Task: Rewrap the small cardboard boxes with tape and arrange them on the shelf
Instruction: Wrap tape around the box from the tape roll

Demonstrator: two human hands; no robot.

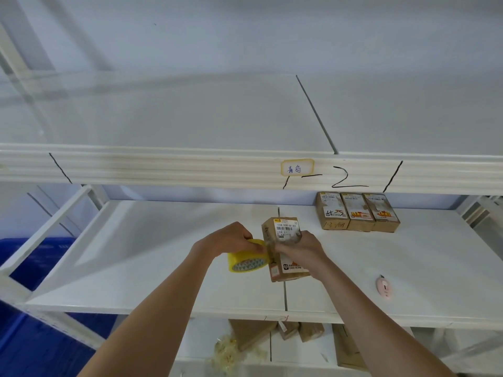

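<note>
A small cardboard box (283,232) with a white label lies on the white shelf (163,268) near its middle. My right hand (299,250) grips the box from the right, fingers curled over its top. My left hand (231,238) holds a yellow roll of tape (246,261) against the box's left side. Three taped cardboard boxes (356,212) stand side by side at the back right of the same shelf.
A pink box cutter (384,287) lies on the shelf to the right. The shelf below holds more cardboard boxes (253,333) and a heap of torn tape (231,352). A blue bin (40,268) sits beyond the shelf's left end. The upper shelf rail (190,167) carries a label.
</note>
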